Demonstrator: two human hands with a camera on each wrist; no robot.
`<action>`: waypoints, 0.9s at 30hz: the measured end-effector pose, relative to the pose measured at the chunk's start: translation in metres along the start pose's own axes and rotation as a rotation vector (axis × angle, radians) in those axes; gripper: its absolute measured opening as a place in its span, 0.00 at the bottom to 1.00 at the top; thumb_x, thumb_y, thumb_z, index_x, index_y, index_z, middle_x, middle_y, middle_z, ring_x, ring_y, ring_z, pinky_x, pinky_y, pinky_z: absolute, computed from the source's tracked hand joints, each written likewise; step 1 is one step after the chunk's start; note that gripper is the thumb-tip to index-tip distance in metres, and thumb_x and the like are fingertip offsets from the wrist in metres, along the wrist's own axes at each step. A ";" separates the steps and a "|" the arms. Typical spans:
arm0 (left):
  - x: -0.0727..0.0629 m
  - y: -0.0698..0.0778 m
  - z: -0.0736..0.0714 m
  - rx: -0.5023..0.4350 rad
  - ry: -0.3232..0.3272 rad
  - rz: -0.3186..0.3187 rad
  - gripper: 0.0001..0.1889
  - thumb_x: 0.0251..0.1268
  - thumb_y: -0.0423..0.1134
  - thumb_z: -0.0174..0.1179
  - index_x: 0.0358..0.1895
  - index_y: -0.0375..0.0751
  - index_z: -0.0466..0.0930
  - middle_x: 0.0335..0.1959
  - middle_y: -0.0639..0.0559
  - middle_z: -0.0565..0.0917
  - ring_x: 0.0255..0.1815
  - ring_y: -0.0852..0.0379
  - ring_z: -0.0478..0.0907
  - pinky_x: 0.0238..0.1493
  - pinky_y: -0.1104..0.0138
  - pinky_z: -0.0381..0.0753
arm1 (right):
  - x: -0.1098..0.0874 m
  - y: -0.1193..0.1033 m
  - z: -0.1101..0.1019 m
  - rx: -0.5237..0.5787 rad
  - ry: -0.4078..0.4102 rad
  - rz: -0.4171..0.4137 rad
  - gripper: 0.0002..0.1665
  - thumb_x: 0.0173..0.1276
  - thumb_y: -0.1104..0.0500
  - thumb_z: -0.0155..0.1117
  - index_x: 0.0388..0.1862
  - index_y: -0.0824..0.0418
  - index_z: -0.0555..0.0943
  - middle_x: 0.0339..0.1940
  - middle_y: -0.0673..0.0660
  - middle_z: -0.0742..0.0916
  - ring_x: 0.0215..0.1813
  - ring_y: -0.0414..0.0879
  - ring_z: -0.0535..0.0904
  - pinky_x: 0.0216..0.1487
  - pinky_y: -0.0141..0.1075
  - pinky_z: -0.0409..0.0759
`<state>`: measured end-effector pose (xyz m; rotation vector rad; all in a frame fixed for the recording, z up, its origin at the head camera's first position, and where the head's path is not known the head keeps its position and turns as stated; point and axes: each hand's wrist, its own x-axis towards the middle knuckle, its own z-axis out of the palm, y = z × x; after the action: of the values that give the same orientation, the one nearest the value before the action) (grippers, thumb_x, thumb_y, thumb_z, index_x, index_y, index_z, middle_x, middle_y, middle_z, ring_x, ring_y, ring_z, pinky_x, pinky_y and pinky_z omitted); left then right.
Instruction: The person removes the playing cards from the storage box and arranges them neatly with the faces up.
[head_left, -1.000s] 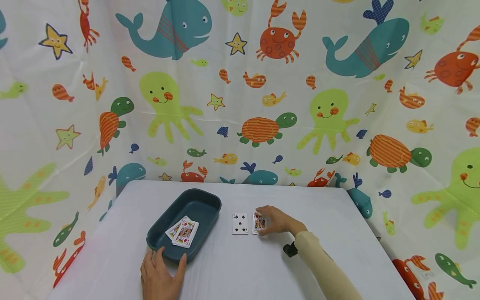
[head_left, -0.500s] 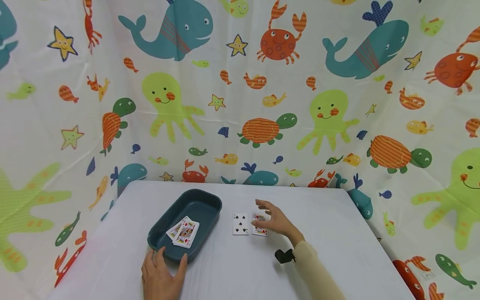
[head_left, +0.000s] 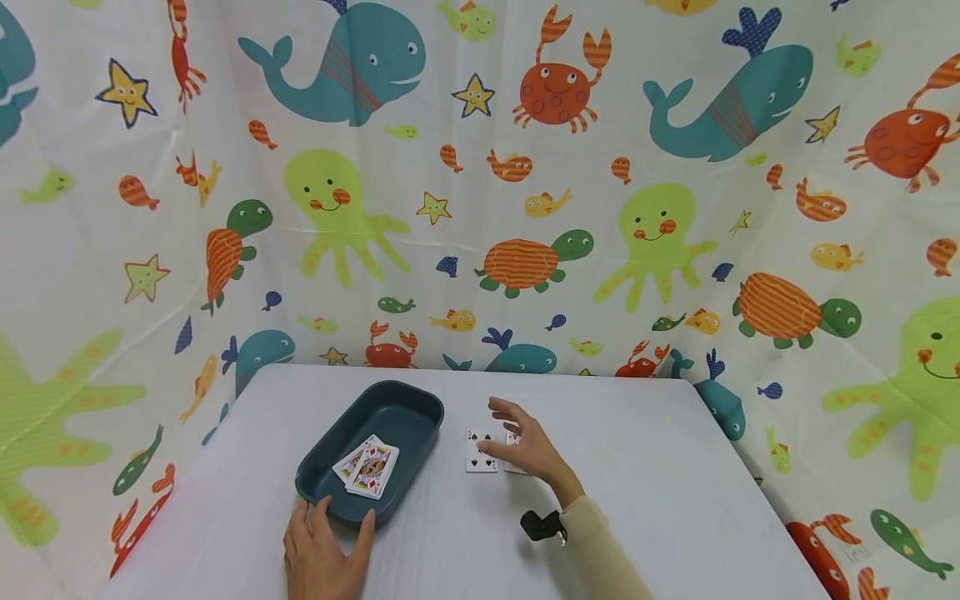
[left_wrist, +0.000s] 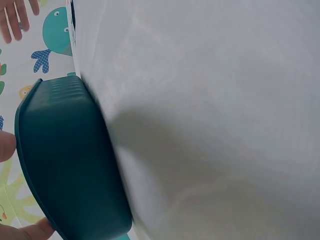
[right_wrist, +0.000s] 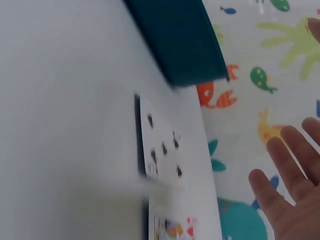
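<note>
My left hand point(head_left: 322, 554) touches the near end of a dark teal oval tray point(head_left: 408, 421), fingers and thumb spread. In the left wrist view its fingertips point(left_wrist: 40, 230) meet the tray's rim. Inside the tray lie overlapping face-up playing cards, a red-diamond court card point(head_left: 373, 468) uppermost. My right hand point(head_left: 534, 450), fingers extended and holding nothing, hovers over two card spots on the table. Its thumb overlaps the spade card point(head_left: 474, 458) in the head view. Just right of that, the face-up court card point(head_left: 513, 468) is mostly hidden behind the hand but shows partly in the right wrist view.
A white cloth point(head_left: 645, 483) covers the table. Behind and at both sides hangs a white curtain point(head_left: 465, 283) with sea-animal prints. A small black camera point(head_left: 542, 525) sits on my right wrist.
My right hand has lifted off the court card, opened its fingers and shifted left toward the spade card. The left hand and tray stay in place.
</note>
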<state>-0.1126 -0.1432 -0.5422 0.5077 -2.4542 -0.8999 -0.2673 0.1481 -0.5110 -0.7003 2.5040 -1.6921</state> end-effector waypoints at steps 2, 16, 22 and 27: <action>0.000 0.000 0.000 0.003 -0.008 -0.005 0.40 0.58 0.49 0.72 0.63 0.22 0.67 0.66 0.21 0.61 0.69 0.25 0.57 0.68 0.35 0.58 | 0.002 -0.005 0.009 -0.004 -0.009 -0.018 0.44 0.65 0.53 0.75 0.77 0.55 0.67 0.76 0.58 0.73 0.75 0.56 0.70 0.75 0.55 0.66; 0.000 0.001 0.001 0.013 -0.010 -0.019 0.40 0.57 0.49 0.73 0.63 0.21 0.67 0.66 0.21 0.61 0.69 0.25 0.57 0.68 0.35 0.58 | 0.018 -0.035 0.064 0.010 -0.071 -0.048 0.49 0.63 0.45 0.77 0.79 0.53 0.66 0.76 0.55 0.74 0.73 0.49 0.71 0.75 0.51 0.68; 0.000 0.001 0.001 0.017 -0.012 -0.023 0.40 0.57 0.48 0.73 0.63 0.21 0.67 0.66 0.21 0.61 0.69 0.25 0.57 0.68 0.35 0.58 | 0.022 -0.043 0.080 -0.017 -0.080 -0.064 0.48 0.62 0.44 0.77 0.78 0.48 0.66 0.74 0.53 0.76 0.73 0.47 0.72 0.74 0.51 0.69; 0.000 0.002 0.002 0.021 -0.018 -0.023 0.40 0.57 0.48 0.73 0.63 0.21 0.67 0.67 0.20 0.61 0.69 0.24 0.57 0.68 0.34 0.58 | 0.027 -0.049 0.094 -0.052 -0.115 -0.060 0.49 0.62 0.43 0.77 0.79 0.50 0.66 0.74 0.51 0.76 0.73 0.46 0.72 0.74 0.51 0.70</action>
<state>-0.1139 -0.1411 -0.5421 0.5385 -2.4809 -0.8928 -0.2484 0.0408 -0.4993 -0.8595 2.4797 -1.5614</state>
